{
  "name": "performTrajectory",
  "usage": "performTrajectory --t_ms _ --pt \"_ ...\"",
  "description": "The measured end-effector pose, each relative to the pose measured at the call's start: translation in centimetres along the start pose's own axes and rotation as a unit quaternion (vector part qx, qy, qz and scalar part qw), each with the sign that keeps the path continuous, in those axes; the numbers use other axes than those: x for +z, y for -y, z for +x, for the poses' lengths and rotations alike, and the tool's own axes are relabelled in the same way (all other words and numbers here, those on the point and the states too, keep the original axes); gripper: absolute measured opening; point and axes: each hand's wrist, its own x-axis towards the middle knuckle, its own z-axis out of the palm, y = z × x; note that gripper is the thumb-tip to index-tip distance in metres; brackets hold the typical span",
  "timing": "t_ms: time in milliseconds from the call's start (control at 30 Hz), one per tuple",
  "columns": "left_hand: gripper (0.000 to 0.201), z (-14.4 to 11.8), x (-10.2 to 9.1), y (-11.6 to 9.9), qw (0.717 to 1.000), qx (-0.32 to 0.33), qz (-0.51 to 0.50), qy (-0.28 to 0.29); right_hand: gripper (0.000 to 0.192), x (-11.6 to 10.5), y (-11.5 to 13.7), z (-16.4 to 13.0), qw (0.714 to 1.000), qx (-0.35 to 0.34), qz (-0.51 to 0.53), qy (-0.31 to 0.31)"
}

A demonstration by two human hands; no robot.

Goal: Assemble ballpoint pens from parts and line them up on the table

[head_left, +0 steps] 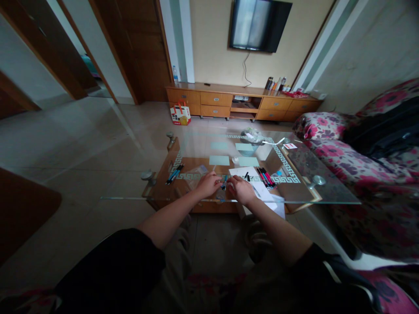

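Observation:
Over the near edge of a glass coffee table [199, 192], my left hand [208, 185] and my right hand [241, 189] are close together, fingers bent inward. Small blue and dark pen-like pieces [224, 182] show in the gap between them. Each hand looks closed in a pinch, but what its fingertips hold is too small to make out. Right of my right hand are white paper sheets [262, 192] with a few dark pieces [247, 176] on them. A row of pink and black pens [266, 178] lies beyond. Blue and black pens [174, 174] lie to the left.
A bowl or basket with clear plastic [252, 136] stands at the table's far side, near a small white round object [235, 160]. A flowered sofa [340, 152] flanks the right. Behind are a paper bag [180, 114], a low wooden cabinet [216, 99] and a wall television [260, 26].

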Motion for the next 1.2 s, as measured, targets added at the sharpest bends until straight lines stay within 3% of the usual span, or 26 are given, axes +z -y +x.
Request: performTrajectory --t_ms 133,367,600,767,1200 --pt "0.031 -0.2 -0.3 0.2 1.0 0.014 0.002 0.008 0.022 -0.1 0.2 -0.2 1.0 0.012 0.006 0.005" --pt "0.051 -1.2 -1.5 0.1 0.998 0.046 0.004 0.048 0.024 0.0 0.2 -0.9 0.996 0.046 -0.007 0.078" --pt "0.075 -2.8 -3.4 0.7 0.997 0.051 -0.014 0.05 0.046 0.2 0.1 -1.5 0.988 0.062 -0.008 0.14" --pt "0.076 -3.3 -3.7 1.2 0.996 -0.005 0.012 0.088 0.049 0.2 0.0 -1.4 0.987 0.059 0.003 0.15" --pt "0.079 -3.2 -3.1 2.7 0.996 0.034 0.029 0.083 0.048 0.8 -0.7 -1.1 0.986 0.054 0.007 0.157"
